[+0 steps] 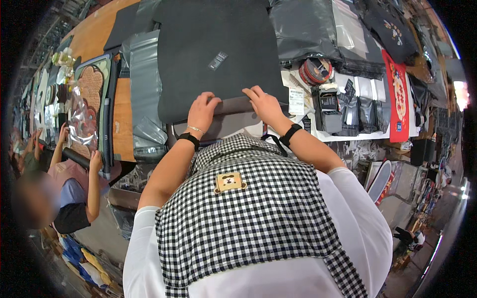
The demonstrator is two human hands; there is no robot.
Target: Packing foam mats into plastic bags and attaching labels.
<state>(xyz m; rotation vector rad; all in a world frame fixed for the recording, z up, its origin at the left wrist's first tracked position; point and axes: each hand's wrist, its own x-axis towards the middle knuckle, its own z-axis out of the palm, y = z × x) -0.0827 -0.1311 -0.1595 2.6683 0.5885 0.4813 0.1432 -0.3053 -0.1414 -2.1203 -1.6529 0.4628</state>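
Observation:
A large black mat (218,35) lies on the table in front of me, with a small dark printed label (217,60) on its middle. Its near edge is turned up into a narrow roll, showing a brownish-grey face (233,105). My left hand (202,113) is closed on this edge at the left, fingers over the top. Farther right along the same edge, my right hand (265,107) is closed on it too, fingertips bent onto the mat. Part of both thumbs and the underside of the roll are hidden. Another grey-brown surface (218,127) shows below the roll.
Grey plastic bags (145,89) lie left of the mat, and more dark bags (303,27) lie at the back right. A red tape roll (315,71), a white paper slip (296,101) and a red printed strip (396,99) are at the right. A co-worker (74,193) handles a dark roll at the left.

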